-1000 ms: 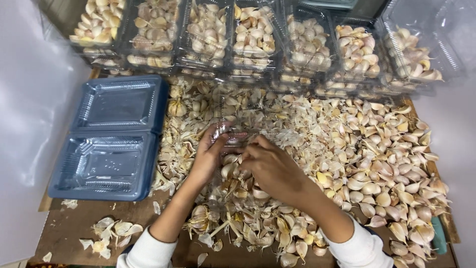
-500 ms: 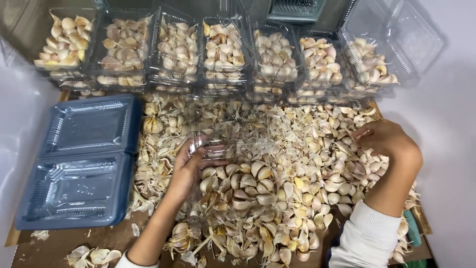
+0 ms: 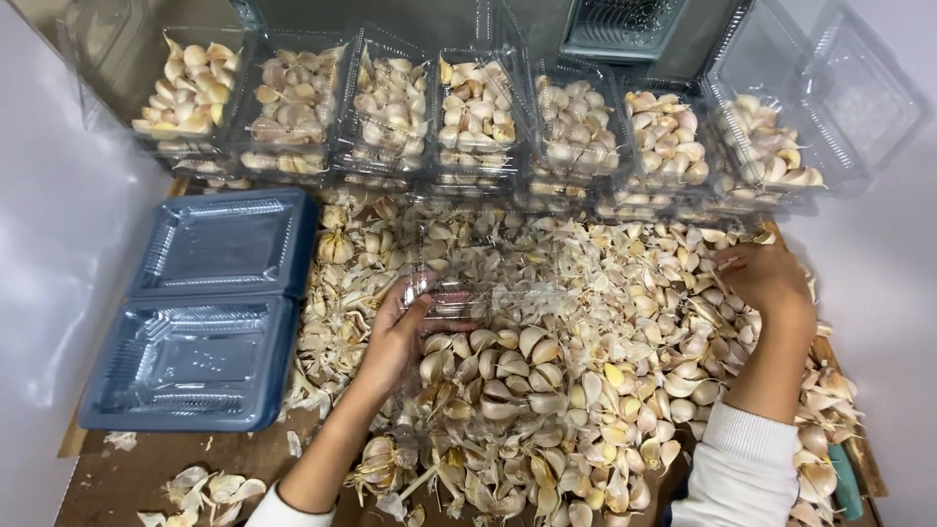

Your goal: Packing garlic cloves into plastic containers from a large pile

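A wide heap of garlic cloves (image 3: 625, 322) with papery skins covers the brown board. My left hand (image 3: 398, 332) grips the left edge of a clear plastic clamshell container (image 3: 488, 366) lying open on the heap, its near half filled with cloves. My right hand (image 3: 766, 278) is far to the right, palm down with its fingers curled into the cloves at the heap's right edge. I cannot tell whether it holds any cloves.
A row of several clear containers filled with garlic (image 3: 468, 112) lines the back. An open empty clear container (image 3: 839, 88) sits back right. A stack of blue-tinted clamshell containers (image 3: 210, 307) lies at the left. Loose skins (image 3: 205, 488) lie front left.
My right hand left the clear container and swung out to the right side of the heap. My left hand stayed on the container. The view shifted slightly left.
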